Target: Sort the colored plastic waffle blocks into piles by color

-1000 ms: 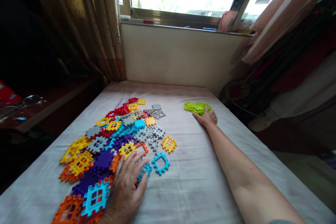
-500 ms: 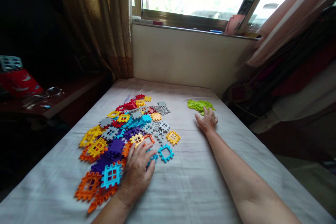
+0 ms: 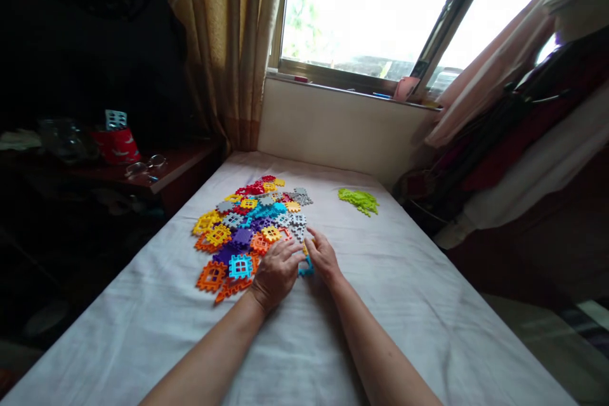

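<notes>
My left hand [image 3: 280, 269] lies at the front right edge of a mixed pile of plastic interlocking tiles, its fingers stretched out over some pieces. Close by on the right, my right hand [image 3: 324, 255] touches down with fingers apart beside a blue square frame tile [image 3: 306, 266], partly covering a yellow tile. Around my left hand lie a light-blue window tile [image 3: 240, 266], an orange tile [image 3: 212, 276] and a pale yellow window tile [image 3: 271, 233]. Purple tiles [image 3: 243, 237] and grey tiles [image 3: 298, 219] sit further into the pile. What is under my left palm is hidden.
A separate heap of lime-green tiles [image 3: 358, 200] lies at the right on the pale sheet [image 3: 404, 304]. A dark side table [image 3: 190, 158] at the left bears glasses [image 3: 146, 166] and a red container [image 3: 117, 146]. Clothes [image 3: 514, 184] hang at the right.
My right hand has moved from the lime-green heap leftward and nearer, to the blue frame tile by my left hand. My left hand stays by the pile. The view has shifted.
</notes>
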### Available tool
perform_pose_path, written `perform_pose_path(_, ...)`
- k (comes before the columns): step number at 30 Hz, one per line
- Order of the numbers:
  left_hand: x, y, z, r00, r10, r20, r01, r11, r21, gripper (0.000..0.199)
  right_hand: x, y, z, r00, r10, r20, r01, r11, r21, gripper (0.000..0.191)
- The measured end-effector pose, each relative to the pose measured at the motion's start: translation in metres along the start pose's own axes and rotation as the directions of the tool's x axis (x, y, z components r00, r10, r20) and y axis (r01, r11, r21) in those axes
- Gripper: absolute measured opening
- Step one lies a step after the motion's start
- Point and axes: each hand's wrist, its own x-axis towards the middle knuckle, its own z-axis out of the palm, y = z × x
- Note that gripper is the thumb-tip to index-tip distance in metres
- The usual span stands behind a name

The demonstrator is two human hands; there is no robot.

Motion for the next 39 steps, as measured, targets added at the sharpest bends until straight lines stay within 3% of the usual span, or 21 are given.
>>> perform_pose_path(4,-0.009,0.001,-0.018,0.999,0.041,0.000,-0.041,0.999,-0.003,0.031,-0.035,0.009,-0.020,0.982,0.101,-0.159,-0.091,0.994,0.065,0.039)
perform_pose_path(9,-0.027,-0.022,-0.058,0.983,-0.185,-0.017,0.186,0.975,0.119,0.029,-0.065,0.005,-0.035,0.975,0.120,-0.186,-0.110,0.992,0.063,0.036)
perform_pose_path(13,-0.049,-0.046,-0.083,0.897,-0.421,-0.134,0.441,0.873,0.210,0.033,-0.071,-0.009,-0.036,0.993,0.019,-0.116,-0.024,0.999,-0.037,0.030)
perform_pose_path(16,-0.067,-0.052,-0.090,0.829,-0.550,-0.103,0.556,0.789,0.262,0.042,-0.071,-0.015,-0.035,0.995,-0.013,-0.094,0.007,0.997,-0.071,0.028)
perform_pose_path(22,-0.079,-0.043,-0.085,0.826,-0.560,0.060,0.509,0.788,0.346,0.053,-0.072,-0.014,-0.037,0.996,-0.009,-0.084,0.005,0.999,-0.046,0.027)
perform_pose_path(27,-0.077,-0.041,-0.088,0.832,-0.550,0.071,0.500,0.798,0.337,0.051,-0.073,-0.015,-0.038,0.996,-0.019,-0.082,0.016,0.999,-0.032,0.027)
perform_pose_path(32,-0.077,-0.043,-0.090,0.873,-0.485,0.055,0.447,0.840,0.309,0.053,-0.073,-0.017,-0.038,0.997,-0.015,-0.076,0.012,0.999,-0.053,0.028)
perform_pose_path(39,-0.077,-0.042,-0.089,0.891,-0.447,0.084,0.398,0.856,0.331,0.053,-0.078,-0.025,-0.038,0.997,-0.074,-0.010,0.070,0.971,-0.230,0.029)
